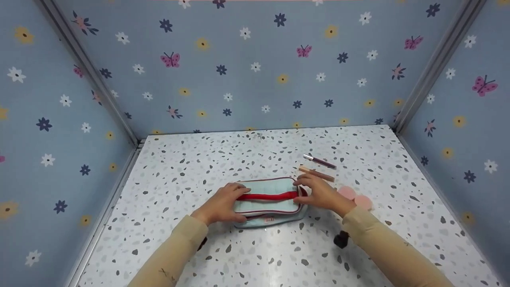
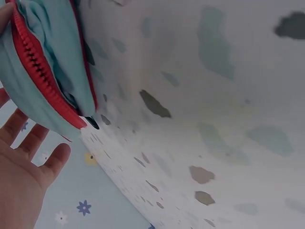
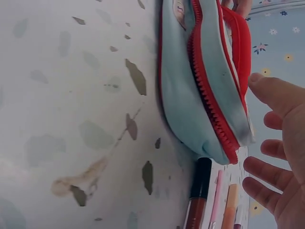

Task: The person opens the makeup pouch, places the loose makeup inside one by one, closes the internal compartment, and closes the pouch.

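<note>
A light blue zip pouch (image 1: 267,205) with red piping lies on the speckled tabletop. Along its top runs a red strap handle (image 1: 271,197). My left hand (image 1: 220,203) is at the pouch's left end, fingers over the top and thumb toward the front. In the left wrist view, that hand's fingers are spread beside the fabric. At the opposite end is my right hand (image 1: 322,194); in the right wrist view its thumb is close to the handle and its fingers are loosely bent beside the pouch. A chunky red zipper (image 3: 207,86) follows the pouch's side.
Beyond the right hand lie a dark tube with a silver cap (image 1: 320,161) and an orange-brown tube (image 1: 317,173). Two pink round pieces (image 1: 346,193) sit beside the right wrist. A black-capped tube (image 3: 200,181) lies near the pouch's end. Flower-patterned walls (image 1: 255,71) enclose the table.
</note>
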`<state>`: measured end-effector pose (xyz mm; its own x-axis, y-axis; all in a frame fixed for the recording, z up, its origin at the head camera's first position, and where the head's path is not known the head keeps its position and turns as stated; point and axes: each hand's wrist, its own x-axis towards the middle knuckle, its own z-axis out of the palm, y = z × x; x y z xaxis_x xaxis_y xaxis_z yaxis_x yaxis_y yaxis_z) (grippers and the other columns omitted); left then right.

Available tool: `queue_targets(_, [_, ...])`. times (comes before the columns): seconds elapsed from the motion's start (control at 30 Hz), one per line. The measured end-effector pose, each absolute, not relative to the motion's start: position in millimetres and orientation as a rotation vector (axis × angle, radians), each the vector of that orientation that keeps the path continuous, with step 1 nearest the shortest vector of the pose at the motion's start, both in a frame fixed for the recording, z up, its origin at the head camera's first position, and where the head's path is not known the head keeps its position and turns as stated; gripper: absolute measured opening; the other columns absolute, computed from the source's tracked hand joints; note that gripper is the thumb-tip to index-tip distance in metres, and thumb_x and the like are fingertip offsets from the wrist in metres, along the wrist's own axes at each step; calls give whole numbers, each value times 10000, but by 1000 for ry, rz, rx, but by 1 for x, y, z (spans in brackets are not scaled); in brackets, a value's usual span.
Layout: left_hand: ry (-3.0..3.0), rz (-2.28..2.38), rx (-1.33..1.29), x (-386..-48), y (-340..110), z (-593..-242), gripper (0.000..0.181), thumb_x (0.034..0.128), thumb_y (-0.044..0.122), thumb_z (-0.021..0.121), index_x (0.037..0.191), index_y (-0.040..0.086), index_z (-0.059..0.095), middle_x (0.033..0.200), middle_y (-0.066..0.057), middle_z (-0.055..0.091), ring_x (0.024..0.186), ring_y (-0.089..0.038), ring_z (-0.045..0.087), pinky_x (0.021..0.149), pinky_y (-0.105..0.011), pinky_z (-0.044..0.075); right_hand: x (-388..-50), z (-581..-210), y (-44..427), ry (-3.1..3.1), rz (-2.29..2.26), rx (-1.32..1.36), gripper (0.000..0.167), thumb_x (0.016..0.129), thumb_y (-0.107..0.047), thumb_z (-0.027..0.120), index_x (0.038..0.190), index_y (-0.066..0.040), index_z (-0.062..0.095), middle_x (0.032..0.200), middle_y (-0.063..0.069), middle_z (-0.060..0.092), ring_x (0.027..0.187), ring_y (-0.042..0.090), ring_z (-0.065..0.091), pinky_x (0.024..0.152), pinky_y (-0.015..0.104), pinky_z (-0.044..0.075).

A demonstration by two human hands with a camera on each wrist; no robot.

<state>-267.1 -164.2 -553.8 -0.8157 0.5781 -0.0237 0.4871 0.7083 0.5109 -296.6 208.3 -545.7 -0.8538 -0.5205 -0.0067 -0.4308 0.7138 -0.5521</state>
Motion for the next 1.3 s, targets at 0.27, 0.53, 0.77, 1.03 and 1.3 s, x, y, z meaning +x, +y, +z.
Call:
queue_targets(0.27, [2716,769,796,-267,-173,-558,894,826,430,904,1599,164,543,1622,-123,501,1516,-344,456,1260,-546,391,-285,-554,210,2736,-793,-709,634,907,-459,886,1444,-184,693,1618,116,528,1478,358,525,1234,591,415])
queue_targets(0.53, [2695,814,749,-265,-176,-563,879,833,417,894,1592,144,546,1639,-148,472,1516,-355,463,1247,-541,410,-279,-563,211,2763,-795,-771,683,888,-516,886,1443,-170,688,1645,140,498,1487,402,516,1210,615,428])
queue_targets(0.77, [2684,842,739,-265,-176,-562,871,836,411,892,1588,137,547,1641,-156,463,1516,-358,462,1250,-541,407,-274,-562,210,2773,-752,-805,717,876,-520,897,1459,-166,677,1671,150,467,1481,409,521,1182,625,453])
queue_targets(1.03, [2680,848,735,-265,-175,-564,787,852,302,846,1561,115,563,1643,-154,466,1522,-358,460,1252,-548,406,-270,-560,206,2784,-628,-734,718,869,-445,923,1494,-212,657,1722,123,414,1534,399,472,1227,618,411])
queue_targets(1.3, [2706,826,769,-266,-176,-562,789,796,154,767,1550,78,547,1622,-176,489,1512,-359,470,1255,-538,406,-271,-560,203,2796,-649,-781,640,904,-366,902,1472,-179,672,1683,147,462,1496,398,517,1207,599,445])
